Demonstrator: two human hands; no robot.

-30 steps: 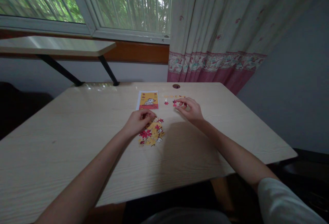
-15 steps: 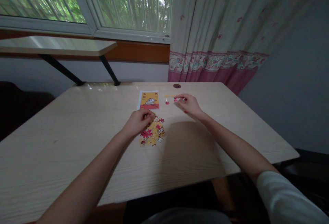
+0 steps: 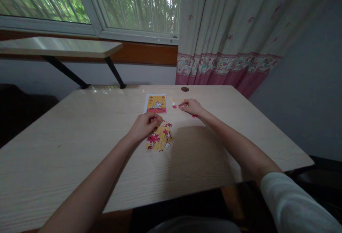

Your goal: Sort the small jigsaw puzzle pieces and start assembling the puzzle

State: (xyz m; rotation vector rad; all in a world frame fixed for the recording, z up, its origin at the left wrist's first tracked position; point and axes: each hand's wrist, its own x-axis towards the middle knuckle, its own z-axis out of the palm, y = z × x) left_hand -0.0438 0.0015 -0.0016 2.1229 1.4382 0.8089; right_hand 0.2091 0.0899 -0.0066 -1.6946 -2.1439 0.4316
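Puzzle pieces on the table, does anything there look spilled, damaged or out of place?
Nothing stands out. The loose pieces lie in one heap by the left hand, a few stray pieces sit by the right hand, and the picture card lies flat on the table. No damage shows.

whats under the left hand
The left hand rests on the far edge of the pile of puzzle pieces on the table. Whether it pinches a piece is hidden.
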